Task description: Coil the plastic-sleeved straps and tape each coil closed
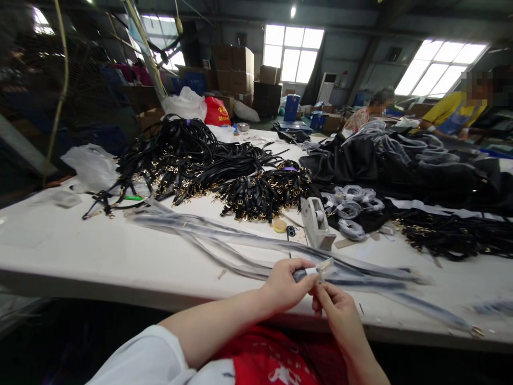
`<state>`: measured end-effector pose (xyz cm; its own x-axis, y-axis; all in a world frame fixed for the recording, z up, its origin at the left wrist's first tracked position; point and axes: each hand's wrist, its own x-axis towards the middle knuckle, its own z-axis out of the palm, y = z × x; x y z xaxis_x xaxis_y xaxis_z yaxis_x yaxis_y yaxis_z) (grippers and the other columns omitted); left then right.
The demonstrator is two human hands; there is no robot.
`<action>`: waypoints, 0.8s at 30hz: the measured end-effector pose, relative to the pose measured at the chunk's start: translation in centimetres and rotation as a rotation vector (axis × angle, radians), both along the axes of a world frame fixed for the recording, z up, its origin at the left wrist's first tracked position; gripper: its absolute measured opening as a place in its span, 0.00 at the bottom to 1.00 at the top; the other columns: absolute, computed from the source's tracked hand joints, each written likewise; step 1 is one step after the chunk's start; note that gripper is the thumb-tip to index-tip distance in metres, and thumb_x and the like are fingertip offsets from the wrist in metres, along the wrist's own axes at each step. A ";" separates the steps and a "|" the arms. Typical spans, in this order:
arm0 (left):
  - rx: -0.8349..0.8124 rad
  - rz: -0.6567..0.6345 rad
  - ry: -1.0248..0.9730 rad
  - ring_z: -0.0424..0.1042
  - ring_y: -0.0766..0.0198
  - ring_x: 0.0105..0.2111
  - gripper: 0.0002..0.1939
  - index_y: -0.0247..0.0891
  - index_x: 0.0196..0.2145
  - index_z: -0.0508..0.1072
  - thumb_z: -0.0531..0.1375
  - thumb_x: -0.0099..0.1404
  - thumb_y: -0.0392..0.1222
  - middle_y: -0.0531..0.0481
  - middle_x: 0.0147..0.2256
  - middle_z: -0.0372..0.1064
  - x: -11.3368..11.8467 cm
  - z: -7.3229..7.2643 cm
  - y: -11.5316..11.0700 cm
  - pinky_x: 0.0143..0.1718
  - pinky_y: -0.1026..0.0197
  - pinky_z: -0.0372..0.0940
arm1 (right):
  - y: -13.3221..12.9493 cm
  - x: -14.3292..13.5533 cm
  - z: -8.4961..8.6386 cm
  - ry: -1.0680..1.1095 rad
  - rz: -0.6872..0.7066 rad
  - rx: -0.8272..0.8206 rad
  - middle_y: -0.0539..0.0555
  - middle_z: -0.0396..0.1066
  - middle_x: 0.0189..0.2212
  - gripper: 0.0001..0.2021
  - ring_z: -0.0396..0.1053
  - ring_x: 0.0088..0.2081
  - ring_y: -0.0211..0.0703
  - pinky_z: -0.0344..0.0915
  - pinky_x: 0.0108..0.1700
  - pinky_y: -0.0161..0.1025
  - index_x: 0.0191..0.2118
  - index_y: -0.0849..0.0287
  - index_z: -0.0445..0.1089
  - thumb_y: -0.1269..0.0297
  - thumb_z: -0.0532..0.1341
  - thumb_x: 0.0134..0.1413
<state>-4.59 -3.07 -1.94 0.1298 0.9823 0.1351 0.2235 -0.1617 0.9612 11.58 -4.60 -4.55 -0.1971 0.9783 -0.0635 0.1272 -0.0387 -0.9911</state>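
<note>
My left hand (pixel 286 286) is closed round the end of a dark strap in clear plastic wrap, with a white band (pixel 311 272) round it. Close beside it, my right hand (pixel 334 305) pinches the wrap near the same end, its fingertips touching it. A pale, blurred tip sticks out above my fingers. Long wrapped straps (pixel 240 238) lie across the white table (pixel 120 256) behind my hands, running left and right. Just beyond them stand a grey tape dispenser (pixel 316 224) and a phone (pixel 295 234), with a yellow round object (pixel 279 225) beside the phone.
Black straps with gold clasps (pixel 192 160) are heaped at the back left. Coiled wrapped straps (pixel 349 206) and black bags (pixel 368 160) lie to the right. Clear plastic bags (pixel 92 166) sit at the left edge. Two people (pixel 452 115) are across the table at the right.
</note>
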 end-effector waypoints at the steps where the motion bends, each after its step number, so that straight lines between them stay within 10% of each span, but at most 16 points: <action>1: 0.041 0.021 -0.011 0.73 0.63 0.31 0.15 0.35 0.39 0.79 0.58 0.63 0.46 0.48 0.30 0.76 -0.1 0.1 0.1 0.34 0.64 0.66 | 0.0 -0.1 0.0 0.016 0.023 0.001 0.50 0.70 0.20 0.20 0.66 0.22 0.38 0.64 0.28 0.34 0.29 0.59 0.74 0.45 0.62 0.54; 10: 0.408 0.112 -0.064 0.73 0.63 0.36 0.13 0.38 0.39 0.79 0.55 0.68 0.42 0.44 0.35 0.74 0.3 0.8 -1.0 0.39 0.63 0.67 | -0.1 -2.1 0.4 0.086 -0.144 0.036 0.54 0.73 0.21 0.23 0.69 0.24 0.43 0.66 0.27 0.36 0.32 0.62 0.77 0.43 0.63 0.52; 16: 0.393 0.080 -0.126 0.72 0.61 0.38 0.12 0.40 0.40 0.78 0.55 0.68 0.42 0.43 0.38 0.70 1.0 0.5 -2.5 0.42 0.59 0.69 | 0.3 -2.6 -0.3 0.075 -0.267 0.026 0.50 0.64 0.11 0.22 0.59 0.16 0.39 0.58 0.18 0.35 0.13 0.59 0.68 0.47 0.71 0.38; 24: 0.483 0.041 -0.014 0.69 0.59 0.49 0.14 0.46 0.47 0.74 0.55 0.67 0.36 0.43 0.48 0.68 0.2 -0.3 -2.8 0.51 0.55 0.66 | 0.8 -1.1 0.9 0.365 -0.108 0.051 0.57 0.76 0.43 0.17 0.72 0.47 0.56 0.68 0.52 0.50 0.41 0.53 0.77 0.52 0.69 0.46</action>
